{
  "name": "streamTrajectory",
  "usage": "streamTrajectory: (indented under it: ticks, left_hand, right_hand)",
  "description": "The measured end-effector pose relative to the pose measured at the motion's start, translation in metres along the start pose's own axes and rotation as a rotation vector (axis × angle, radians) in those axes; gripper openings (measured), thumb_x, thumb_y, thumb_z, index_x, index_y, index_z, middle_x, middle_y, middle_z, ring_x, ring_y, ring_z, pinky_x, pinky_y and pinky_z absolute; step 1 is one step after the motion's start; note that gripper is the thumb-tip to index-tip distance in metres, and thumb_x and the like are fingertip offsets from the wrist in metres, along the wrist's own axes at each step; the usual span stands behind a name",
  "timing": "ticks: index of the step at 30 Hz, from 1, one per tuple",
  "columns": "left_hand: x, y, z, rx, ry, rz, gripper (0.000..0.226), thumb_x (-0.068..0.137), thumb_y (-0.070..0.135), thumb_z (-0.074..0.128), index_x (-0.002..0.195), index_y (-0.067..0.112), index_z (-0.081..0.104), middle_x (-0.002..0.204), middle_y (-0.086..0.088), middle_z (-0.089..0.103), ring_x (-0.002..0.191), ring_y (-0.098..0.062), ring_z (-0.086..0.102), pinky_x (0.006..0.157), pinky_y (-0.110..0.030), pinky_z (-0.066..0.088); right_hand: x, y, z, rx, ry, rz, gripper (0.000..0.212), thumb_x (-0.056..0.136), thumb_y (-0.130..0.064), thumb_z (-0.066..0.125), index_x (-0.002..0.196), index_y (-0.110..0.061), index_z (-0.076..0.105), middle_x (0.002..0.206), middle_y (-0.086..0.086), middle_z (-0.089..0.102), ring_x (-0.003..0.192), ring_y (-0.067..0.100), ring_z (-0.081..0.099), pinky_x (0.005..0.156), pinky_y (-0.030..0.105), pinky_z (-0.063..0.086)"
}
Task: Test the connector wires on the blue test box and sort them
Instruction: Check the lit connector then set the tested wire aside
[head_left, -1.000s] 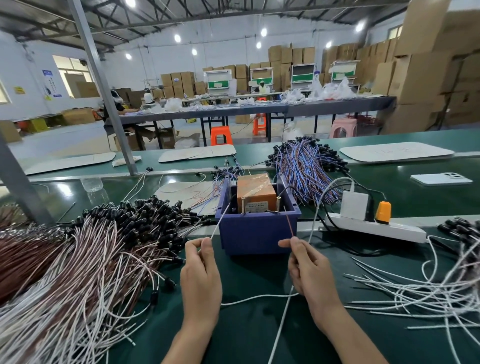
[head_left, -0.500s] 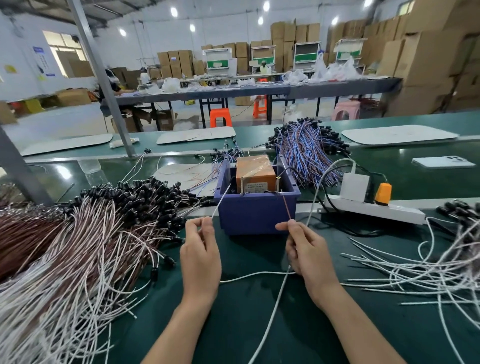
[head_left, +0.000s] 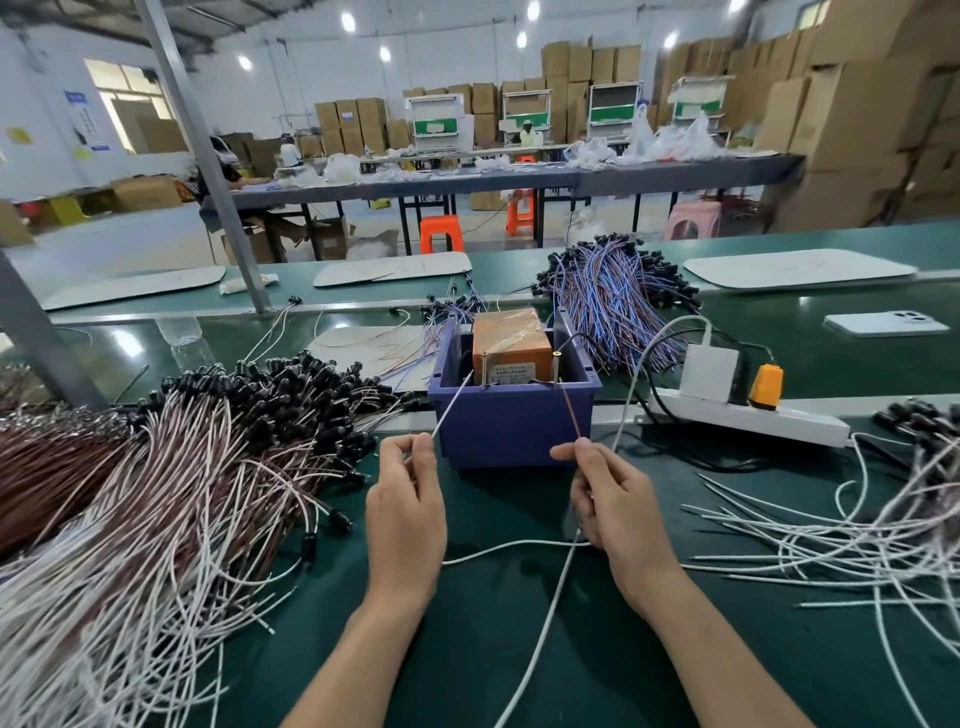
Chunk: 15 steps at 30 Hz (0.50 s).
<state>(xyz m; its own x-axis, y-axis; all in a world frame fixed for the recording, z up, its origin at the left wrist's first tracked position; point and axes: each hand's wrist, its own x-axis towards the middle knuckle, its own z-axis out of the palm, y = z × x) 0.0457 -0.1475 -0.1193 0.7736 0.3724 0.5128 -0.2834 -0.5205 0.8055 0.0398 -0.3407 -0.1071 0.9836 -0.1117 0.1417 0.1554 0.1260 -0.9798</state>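
The blue test box (head_left: 514, 415), a squared plastic tub with a thick rim, sits on the smooth dark-green belt (head_left: 467, 649) just beyond both hands. Inside it is an orange block (head_left: 511, 338) wrapped in glossy clear tape, with two thin threaded metal posts (head_left: 484, 369) upright at its front edge.

The left hand (head_left: 408, 499) pinches the white end (head_left: 452, 402) of one connector wire (head_left: 509, 545) between thumb and forefinger. That stiff straight end slants up over the rim towards the left post. The right hand (head_left: 613, 499) pinches the brown end (head_left: 571, 410) in the same way, and it angles up towards the right post. Whether either tip touches its post cannot be told. Between the hands the wire's white slack sags in a shallow curve on the belt.

To the left lies a deep tangled heap of wires (head_left: 182, 467), white and reddish-brown, their black cylindrical connectors massed along its far edge. Behind the box is a bundle of blue and violet wires (head_left: 613, 306) with black ends. At the right, thin white wires (head_left: 857, 530) lie loosely fanned, well apart from the heap.

A long white power strip (head_left: 748, 421) lies right of the box, carrying a square white adapter (head_left: 709, 371) and an orange plug (head_left: 766, 384). A smooth white cable (head_left: 540, 634) arcs from the adapter past the right hand. A white phone (head_left: 888, 323) lies flat farther back.
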Motion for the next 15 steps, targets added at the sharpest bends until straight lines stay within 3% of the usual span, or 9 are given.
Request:
streamTrajectory:
  ticks: [5,9,15]
  left_hand:
    - [0.0,-0.0011,0.0007,-0.003,-0.02,0.008,0.025,0.104,0.056,0.034,0.091,0.038,0.045,0.055,0.015,0.048,0.044,-0.008,0.037,0.047,-0.037,0.035]
    - [-0.0002,-0.0004,0.0001,-0.013,-0.022,0.036,0.028,0.103,0.06,0.032,0.09,0.038,0.045,0.052,0.016,0.045,0.044,-0.008,0.035,0.044,-0.026,0.029]
    - [-0.0005,0.0015,0.0,-0.01,-0.032,0.041,0.023,0.104,0.054,0.035,0.088,0.04,0.044,0.051,0.017,0.047,0.043,-0.008,0.037,0.043,-0.019,0.028]
  right_hand:
    - [0.0009,0.0006,-0.0007,0.002,-0.009,0.003,0.034,0.107,-0.036,0.047,0.091,-0.031,0.077,0.052,-0.005,0.04,0.041,0.005,0.029,0.038,0.017,0.025]
    - [0.0022,0.0029,-0.0007,0.007,-0.008,0.005,0.035,0.107,-0.036,0.048,0.091,-0.03,0.078,0.051,-0.005,0.04,0.041,0.005,0.029,0.038,0.016,0.025]
    - [0.0029,0.0043,-0.0014,-0.005,-0.011,0.007,0.034,0.106,-0.038,0.048,0.093,-0.03,0.078,0.052,-0.006,0.041,0.042,0.006,0.028,0.039,0.016,0.025]
